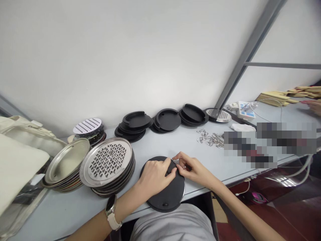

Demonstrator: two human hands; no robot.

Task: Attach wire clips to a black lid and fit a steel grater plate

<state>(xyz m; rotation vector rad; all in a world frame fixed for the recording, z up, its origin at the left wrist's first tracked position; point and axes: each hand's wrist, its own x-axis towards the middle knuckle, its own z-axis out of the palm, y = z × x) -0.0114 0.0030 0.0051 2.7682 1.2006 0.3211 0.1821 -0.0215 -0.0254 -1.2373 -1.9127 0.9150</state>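
Note:
A round black plate [164, 197] with a shiny metal rim lies at the front edge of the table, against my lap. My left hand [155, 176] rests across its upper left, its fingers curled over the plate and steadying it. At the plate's upper right edge, my right hand [192, 168] pinches a small bent-wire metal clip [175, 162] between thumb and forefinger. The left thumb and fingertip are close to the same spot. Fingers partly cover the clip, so how it sits on the edge cannot be made out.
Loose wire clips [213, 140] lie to the right. Black plates [167, 119] are stacked along the wall. Left are stacked metal grater discs [106, 164], plain metal discs [67, 162] and a cream bag [20, 160]. Another person's hand [314, 106] shows far right, near wooden pieces [273, 98].

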